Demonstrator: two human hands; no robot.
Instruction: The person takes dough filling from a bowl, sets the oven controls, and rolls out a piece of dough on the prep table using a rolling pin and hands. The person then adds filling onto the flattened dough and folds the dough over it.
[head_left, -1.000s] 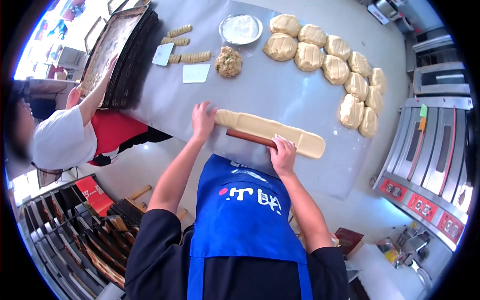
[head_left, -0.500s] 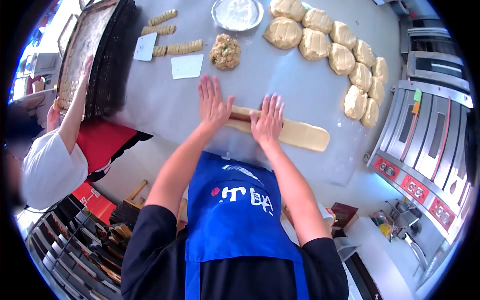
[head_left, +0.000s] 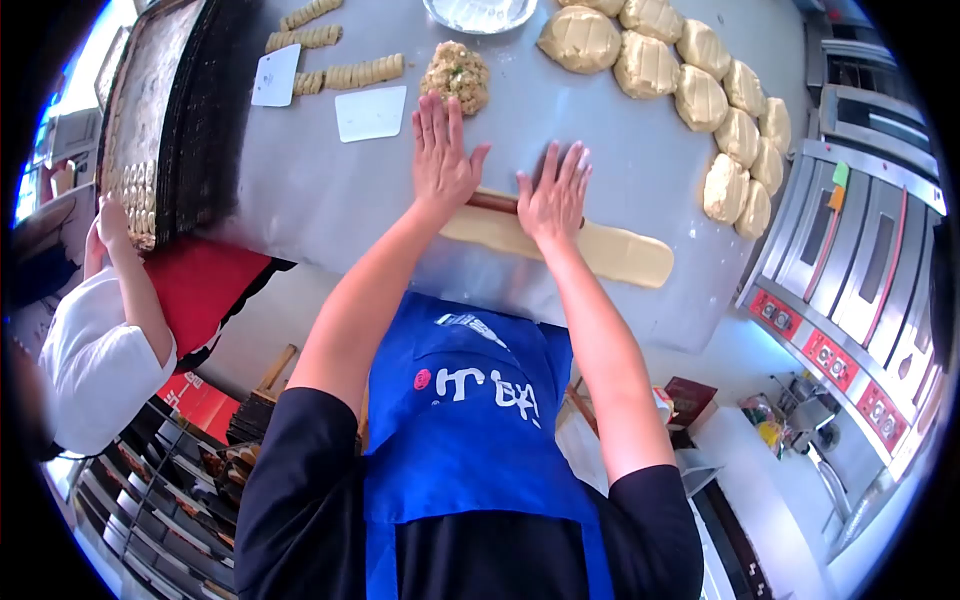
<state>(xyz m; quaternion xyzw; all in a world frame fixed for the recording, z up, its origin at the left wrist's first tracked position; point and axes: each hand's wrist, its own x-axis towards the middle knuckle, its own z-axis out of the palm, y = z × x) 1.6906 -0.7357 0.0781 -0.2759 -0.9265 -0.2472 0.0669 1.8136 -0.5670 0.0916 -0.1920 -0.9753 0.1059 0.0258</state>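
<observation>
A long flat strip of dough [head_left: 625, 254] lies across the metal table [head_left: 335, 190] in front of me. The brown rolling pin [head_left: 493, 201] rests along its far edge, partly hidden under my palms. My left hand [head_left: 444, 165] presses on the pin's left end with its fingers stretched out. My right hand [head_left: 553, 198] lies flat over the right part of the pin, fingers apart. Just beyond my left fingertips sits a lump of filling [head_left: 455, 76] with green bits. A white scraper [head_left: 370, 114] lies to the left of it.
Several dough pieces [head_left: 700, 98] stand at the right. Small cut rolls [head_left: 365, 72], another scraper [head_left: 275, 76] and a bowl of flour [head_left: 480, 12] lie at the back. A co-worker [head_left: 105, 350] stands at the left by stacked trays [head_left: 150, 90]. Ovens [head_left: 850, 270] stand at the far right.
My right hand has opened from its grip on the pin and lies flat. Both hands and the pin have moved forward to the strip's far edge. The co-worker's hands have come together near the tray's lower end.
</observation>
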